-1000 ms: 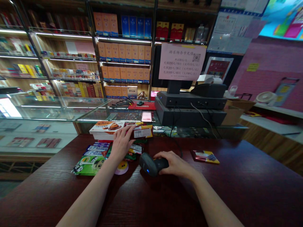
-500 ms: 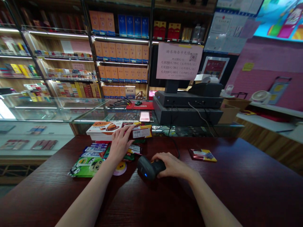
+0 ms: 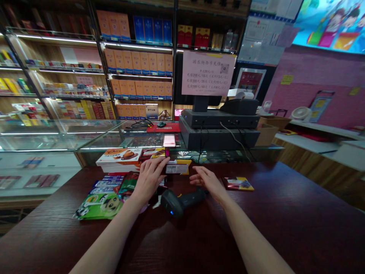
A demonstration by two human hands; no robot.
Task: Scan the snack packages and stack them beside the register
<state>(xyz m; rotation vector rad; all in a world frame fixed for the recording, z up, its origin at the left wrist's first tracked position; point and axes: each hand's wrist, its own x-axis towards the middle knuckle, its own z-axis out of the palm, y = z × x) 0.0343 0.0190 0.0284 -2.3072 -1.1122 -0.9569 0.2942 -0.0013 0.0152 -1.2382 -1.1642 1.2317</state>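
My left hand [image 3: 151, 177] holds a chocolate packet [image 3: 179, 167] with a yellow edge and a barcode label, its label side facing me. My right hand [image 3: 207, 182] is open, fingers apart, just right of that packet and above the handle of a black barcode scanner [image 3: 173, 203]. The scanner lies on the dark wooden table with a blue light on its head. Left of it are a green panda packet [image 3: 101, 205], purple-blue packets [image 3: 107, 185] and a white and orange box [image 3: 119, 158]. A red and yellow packet [image 3: 238, 183] lies to the right.
A glass counter [image 3: 99, 139] runs behind the table, bearing a phone [image 3: 169, 140], a mouse [image 3: 161, 124] and a register [image 3: 219, 135] with a paper sign [image 3: 208, 74]. Cables hang down its front. Shelves of boxed goods stand behind.
My right hand has let go of the scanner and opened, leaving it on the table. The packet in my left hand has shifted slightly right. The view has turned a little to the right.
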